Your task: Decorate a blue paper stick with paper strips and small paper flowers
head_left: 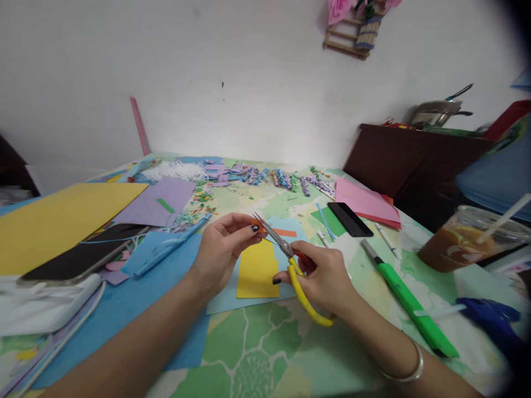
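Note:
My left hand (224, 249) pinches a small piece of orange paper (259, 225) between thumb and fingertips. Closed round the yellow handles of a pair of scissors (299, 287) is my right hand (327, 273). The scissor blades point up and left, with their tips at the orange paper, slightly apart. Below the hands lies a yellow paper rectangle (258, 271) on a light blue sheet (224, 301). An orange strip (285, 233) rests just behind the blades.
A green box cutter (410, 304), a black phone (350, 219) and a plastic cup of brown drink (450, 237) stand or lie at right. On the left are a yellow sheet (62, 221), another phone (83, 251) and blue paper. Curled paper pieces (282, 178) line the back.

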Available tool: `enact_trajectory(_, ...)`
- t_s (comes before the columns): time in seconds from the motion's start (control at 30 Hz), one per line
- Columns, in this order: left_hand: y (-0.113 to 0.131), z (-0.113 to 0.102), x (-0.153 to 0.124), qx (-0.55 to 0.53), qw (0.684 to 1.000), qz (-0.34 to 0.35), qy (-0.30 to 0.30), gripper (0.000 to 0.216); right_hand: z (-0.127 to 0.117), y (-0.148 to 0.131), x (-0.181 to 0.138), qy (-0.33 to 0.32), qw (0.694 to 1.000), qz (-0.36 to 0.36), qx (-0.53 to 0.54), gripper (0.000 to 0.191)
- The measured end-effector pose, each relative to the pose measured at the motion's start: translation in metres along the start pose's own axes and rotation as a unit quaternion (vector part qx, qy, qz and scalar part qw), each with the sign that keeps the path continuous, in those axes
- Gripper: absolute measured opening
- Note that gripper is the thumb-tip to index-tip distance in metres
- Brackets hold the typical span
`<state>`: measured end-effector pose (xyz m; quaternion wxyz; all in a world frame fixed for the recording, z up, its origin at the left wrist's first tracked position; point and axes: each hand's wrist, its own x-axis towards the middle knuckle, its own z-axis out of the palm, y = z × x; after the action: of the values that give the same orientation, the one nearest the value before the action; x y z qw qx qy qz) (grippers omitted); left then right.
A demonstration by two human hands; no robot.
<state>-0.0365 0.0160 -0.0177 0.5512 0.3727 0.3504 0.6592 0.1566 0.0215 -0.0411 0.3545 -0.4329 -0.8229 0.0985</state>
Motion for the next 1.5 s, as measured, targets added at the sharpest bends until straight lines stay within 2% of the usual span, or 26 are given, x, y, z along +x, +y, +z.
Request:
enact_trajectory(0.93, 0.003, -0.006, 0.004, 0.065, 0.997, 0.039, 0.028, 0.015, -0.003, 0.002, 0.000, 0.000, 1.000, -0.018, -0.021, 0.044)
enact_trajectory(1.33, -0.002, -0.011, 0.007, 0.114, 0.992, 0.037, 0.035, 0.018, -0.002, 0.002, 0.001, 0.000, 1.000, -0.005, -0.026, 0.044)
enact_trajectory(1.5, -0.004, -0.013, 0.010, 0.159, 0.985, 0.066, 0.025, 0.010, -0.003, 0.002, 0.002, 0.019, 0.999, 0.025, -0.019, 0.042)
